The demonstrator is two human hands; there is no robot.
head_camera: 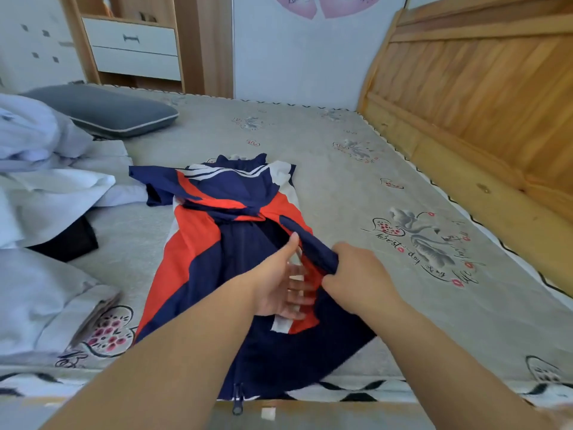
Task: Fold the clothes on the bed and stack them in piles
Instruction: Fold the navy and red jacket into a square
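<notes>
Nearest the lens, the zipper pull (237, 408) dangles over the mattress edge, the jacket (217, 243) lying lengthwise along the bed (356, 187) with its collar at the far end. The right hand (356, 271) clenches the navy sleeve (310, 243), drawing it across the body, while the left hand (279, 283) lies flat with fingers spread, pinning the front. The risk, as I read it: slick fabric slides under that flat palm, or the hanging hem drags everything off the near edge. Unsorted pale clothes (46, 169) crowd the left; the open room is to the right, short of the wooden bed frame (480, 103).
</notes>
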